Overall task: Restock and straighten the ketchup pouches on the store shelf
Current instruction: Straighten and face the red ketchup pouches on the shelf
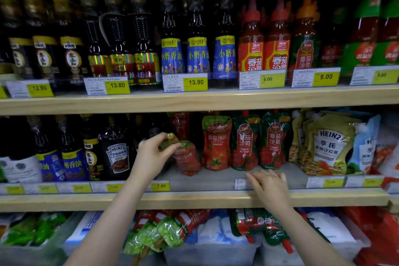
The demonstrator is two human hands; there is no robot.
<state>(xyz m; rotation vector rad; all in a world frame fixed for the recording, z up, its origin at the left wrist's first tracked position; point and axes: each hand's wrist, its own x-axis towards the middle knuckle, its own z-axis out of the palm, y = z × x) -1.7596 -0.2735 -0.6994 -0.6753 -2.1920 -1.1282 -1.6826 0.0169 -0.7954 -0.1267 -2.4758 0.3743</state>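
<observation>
On the middle shelf [194,200] my left hand [152,151] pinches the green top of a tilted red ketchup pouch [187,158] just below its gold cap. To its right stand three upright ketchup pouches: a red one [216,143] and two green-topped ones [245,142] [273,140]. My right hand [268,185] rests with relaxed fingers on the shelf's front, in front of the green-topped pouches, holding nothing. On the shelf below lie more ketchup pouches [172,229] [259,224], loose in bins.
Dark sauce bottles [116,153] stand left of the pouch I hold. Heinz salad dressing pouches [328,147] fill the right end. The upper shelf carries sesame oil bottles [197,49] and ketchup squeeze bottles [251,47]. Price tags [160,185] line the shelf edges.
</observation>
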